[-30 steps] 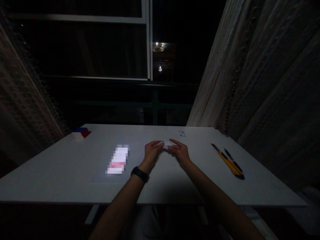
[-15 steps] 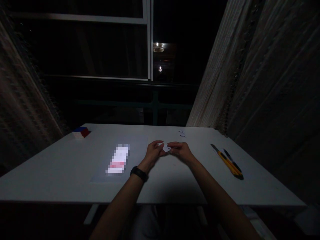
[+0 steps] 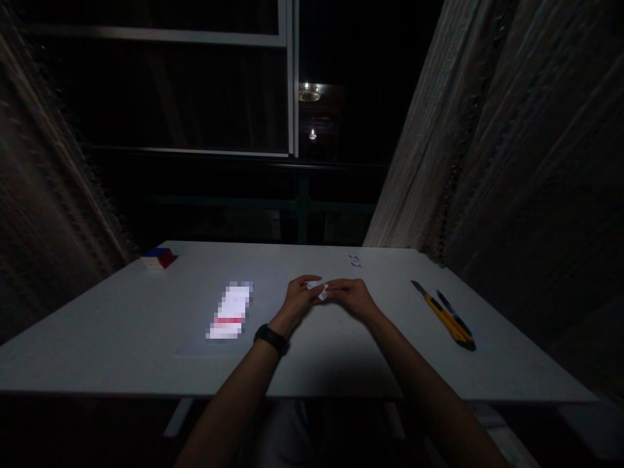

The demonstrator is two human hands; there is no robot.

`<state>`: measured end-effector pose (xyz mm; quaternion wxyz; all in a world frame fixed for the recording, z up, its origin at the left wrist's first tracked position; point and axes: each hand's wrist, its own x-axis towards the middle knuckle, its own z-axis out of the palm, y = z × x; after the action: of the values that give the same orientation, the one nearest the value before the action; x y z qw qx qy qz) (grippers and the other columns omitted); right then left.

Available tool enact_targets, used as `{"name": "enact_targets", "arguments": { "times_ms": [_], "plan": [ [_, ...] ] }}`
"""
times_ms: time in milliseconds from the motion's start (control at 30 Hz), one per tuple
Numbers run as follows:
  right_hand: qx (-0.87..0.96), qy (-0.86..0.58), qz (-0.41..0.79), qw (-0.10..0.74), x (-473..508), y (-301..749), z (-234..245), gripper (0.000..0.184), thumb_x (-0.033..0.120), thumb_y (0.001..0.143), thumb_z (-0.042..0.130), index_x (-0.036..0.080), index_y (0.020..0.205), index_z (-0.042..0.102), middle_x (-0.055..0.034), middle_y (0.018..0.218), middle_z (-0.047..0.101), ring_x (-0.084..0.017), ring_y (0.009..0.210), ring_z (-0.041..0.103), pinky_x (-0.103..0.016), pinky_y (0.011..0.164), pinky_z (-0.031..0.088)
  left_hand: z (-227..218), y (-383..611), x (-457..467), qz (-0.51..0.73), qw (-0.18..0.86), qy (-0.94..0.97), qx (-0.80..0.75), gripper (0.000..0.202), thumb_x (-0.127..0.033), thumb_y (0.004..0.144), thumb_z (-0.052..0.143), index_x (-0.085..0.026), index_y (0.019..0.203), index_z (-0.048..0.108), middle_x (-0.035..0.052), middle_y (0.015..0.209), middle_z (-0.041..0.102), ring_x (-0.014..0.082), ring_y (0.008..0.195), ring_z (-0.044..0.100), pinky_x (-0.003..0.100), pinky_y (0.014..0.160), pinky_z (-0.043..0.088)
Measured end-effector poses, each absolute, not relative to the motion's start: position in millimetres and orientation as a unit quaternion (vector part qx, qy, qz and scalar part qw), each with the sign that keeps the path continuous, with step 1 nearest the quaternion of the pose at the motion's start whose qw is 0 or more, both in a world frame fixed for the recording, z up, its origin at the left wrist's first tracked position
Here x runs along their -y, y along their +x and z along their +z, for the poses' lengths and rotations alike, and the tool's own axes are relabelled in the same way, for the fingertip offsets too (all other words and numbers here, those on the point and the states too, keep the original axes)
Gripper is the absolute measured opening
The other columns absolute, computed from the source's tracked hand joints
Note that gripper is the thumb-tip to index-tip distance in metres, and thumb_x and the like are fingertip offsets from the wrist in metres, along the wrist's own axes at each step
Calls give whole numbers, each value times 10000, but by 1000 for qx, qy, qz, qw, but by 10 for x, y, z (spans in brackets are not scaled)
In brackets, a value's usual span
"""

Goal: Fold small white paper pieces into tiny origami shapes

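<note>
A small piece of white paper is held just above the table between my two hands. The fingers and thumb of my left hand pinch its left side; a dark band circles that wrist. From the other side my right hand grips the paper with its fingertips, close to the left thumb. The paper looks bent or folded, and the fingers cover part of it. Two small paper pieces with dark marks lie on the table beyond my right hand.
On the white table, a lit phone rests on a pale sheet at left. A blue, white and red cube stands at the far left. A yellow utility knife and a dark pen lie at right.
The paper has turned and shows a narrower, more bent shape between the fingers. My hands shifted only slightly, with the fingertips closer together.
</note>
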<state>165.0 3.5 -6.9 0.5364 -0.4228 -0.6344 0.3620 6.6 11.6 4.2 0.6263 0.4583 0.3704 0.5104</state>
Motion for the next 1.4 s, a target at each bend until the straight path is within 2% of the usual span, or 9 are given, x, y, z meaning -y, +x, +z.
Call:
{"name": "enact_targets", "arguments": {
  "times_ms": [133,300,367,533,667,967,1067,1200,1400],
  "plan": [
    [608,-435,381,545,-20,1634,-41,197,322,569,733,179,703,724,-65,802,715,-215,767,648,-353,759,487,41,78,-120,513,609,477,-370,391,-227,533,775,-98,873,632,8,607,582,98,529,559,219,502,488],
    [581,-452,384,558,1,1622,4,217,342,546,745,172,679,719,-72,768,716,-218,738,647,-353,736,485,16,91,-111,494,655,461,-337,326,-227,589,751,-100,859,620,49,700,624,128,632,605,294,619,543],
    [577,-453,382,562,2,1623,13,228,350,531,752,170,666,715,-72,754,715,-217,722,644,-352,722,484,9,95,-111,490,659,462,-336,300,-231,593,750,-89,826,625,65,716,636,130,636,611,293,634,542],
    [591,-466,362,550,-5,1638,13,215,345,541,746,163,649,710,-61,674,701,-198,651,627,-332,666,473,8,97,-127,495,618,490,-365,357,-252,593,742,-69,884,648,43,607,621,100,525,576,221,528,497],
    [599,-467,344,552,-6,1643,5,195,342,561,731,165,641,709,-55,650,691,-189,629,614,-324,643,465,-11,105,-148,497,597,510,-369,411,-285,590,736,-58,922,650,43,575,616,107,493,565,222,486,473],
    [525,-476,365,604,-64,1579,-105,229,361,520,745,164,629,704,-60,633,686,-196,603,614,-330,622,476,-24,137,-146,515,486,575,-410,247,-283,642,682,-93,798,688,88,715,672,145,561,608,242,523,476],
    [526,-483,333,615,-54,1548,-108,198,355,543,725,175,622,696,-51,639,686,-193,616,616,-329,634,481,-1,128,-138,516,457,591,-419,221,-292,651,671,-114,780,694,91,747,684,154,588,620,241,541,474],
    [576,-490,272,595,-35,1550,-72,180,356,586,696,185,643,693,-45,646,682,-186,620,609,-313,624,476,33,118,-128,529,465,579,-412,207,-276,627,684,-122,765,693,82,748,688,150,563,615,240,537,471],
    [567,-500,296,585,-69,1603,-96,207,362,565,708,164,618,684,-53,618,675,-186,591,605,-298,589,471,41,118,-117,520,475,578,-413,196,-260,616,680,-112,744,696,87,734,685,153,574,605,248,545,472]
  ]
}}
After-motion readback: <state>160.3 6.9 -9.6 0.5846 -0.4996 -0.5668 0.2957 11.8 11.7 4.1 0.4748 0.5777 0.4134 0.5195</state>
